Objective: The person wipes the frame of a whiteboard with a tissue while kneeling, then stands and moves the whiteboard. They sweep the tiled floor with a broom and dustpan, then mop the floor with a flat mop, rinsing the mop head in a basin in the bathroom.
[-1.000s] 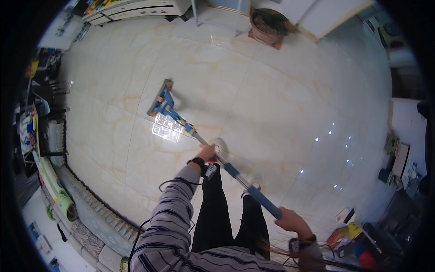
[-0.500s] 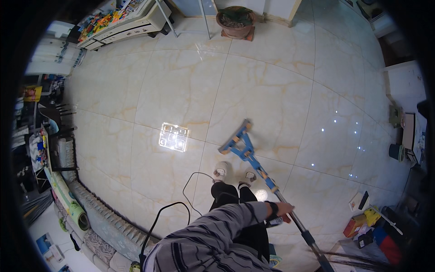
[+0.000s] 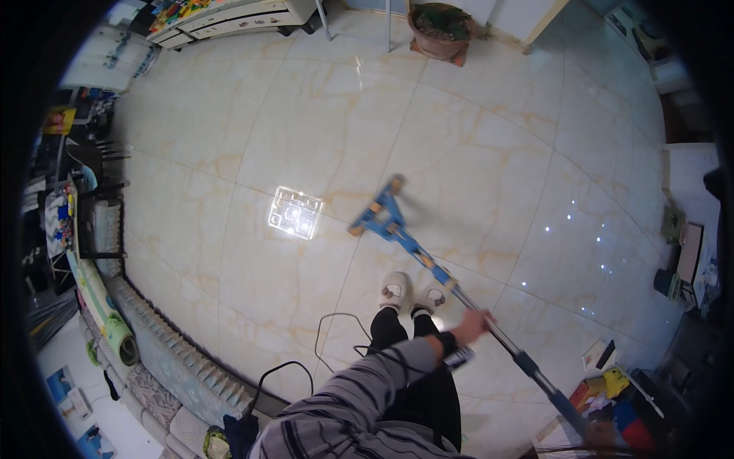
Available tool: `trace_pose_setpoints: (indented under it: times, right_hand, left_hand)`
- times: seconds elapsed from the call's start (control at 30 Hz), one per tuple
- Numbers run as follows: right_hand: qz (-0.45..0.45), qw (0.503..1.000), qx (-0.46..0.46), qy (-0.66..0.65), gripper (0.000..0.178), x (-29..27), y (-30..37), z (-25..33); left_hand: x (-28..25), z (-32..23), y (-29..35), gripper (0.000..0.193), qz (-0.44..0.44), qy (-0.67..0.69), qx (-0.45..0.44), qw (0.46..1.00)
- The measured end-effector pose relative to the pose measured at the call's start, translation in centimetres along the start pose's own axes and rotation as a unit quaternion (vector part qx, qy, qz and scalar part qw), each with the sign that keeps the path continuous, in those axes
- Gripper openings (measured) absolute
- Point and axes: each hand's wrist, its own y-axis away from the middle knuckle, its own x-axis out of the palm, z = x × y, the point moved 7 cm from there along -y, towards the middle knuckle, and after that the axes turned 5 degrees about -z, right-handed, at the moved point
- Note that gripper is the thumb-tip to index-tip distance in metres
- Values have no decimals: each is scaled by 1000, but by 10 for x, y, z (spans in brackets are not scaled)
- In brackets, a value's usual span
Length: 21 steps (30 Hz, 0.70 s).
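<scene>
A blue sponge mop [image 3: 376, 210] with a steel pole runs from mid-floor to the lower right. My left hand [image 3: 472, 326], below a striped grey sleeve and a black wristband, is closed around the middle of the pole. At the pole's upper end my right hand [image 3: 601, 433] shows only as a dim, blurred shape, closed on the handle. The mop's head lies a little ahead of my pale slippers [image 3: 394, 291]. A small white and dark object [image 3: 459, 358] shows below my left wrist; its kind is unclear.
A thin dark cable [image 3: 319, 336] loops left of my feet. A sofa [image 3: 180, 356] with a rolled green mat [image 3: 122, 340] lines the left. At the far side stand a white drawer cabinet [image 3: 245, 23] and a potted plant [image 3: 440, 34]. Boxes and bags [image 3: 604, 386] crowd the lower right.
The mop head has moved up and left in the view, with my left hand still on the pole. My slippers and the room have shifted in the view.
</scene>
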Motion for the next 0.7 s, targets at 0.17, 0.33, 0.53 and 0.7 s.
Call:
trace_pose_setpoints:
  times: [0.17,0.33,0.53,0.7]
  right_hand:
    - [112,962,-227,-102,48,68,-64,187]
    - [111,894,-397,-176,43,157,-58,398]
    - [144,856,-479,-130,39,229,-4,549]
    - [166,846,-502,-67,30,247,12,518]
  left_hand:
    - [-245,69,-20,9,-157,-57,-88,982]
    - [-475,148,12,10,-432,275,-244,823]
    - [-634,151,80,58,-561,68,-317,761]
    - [-602,176,101,47,-479,108,-352,797]
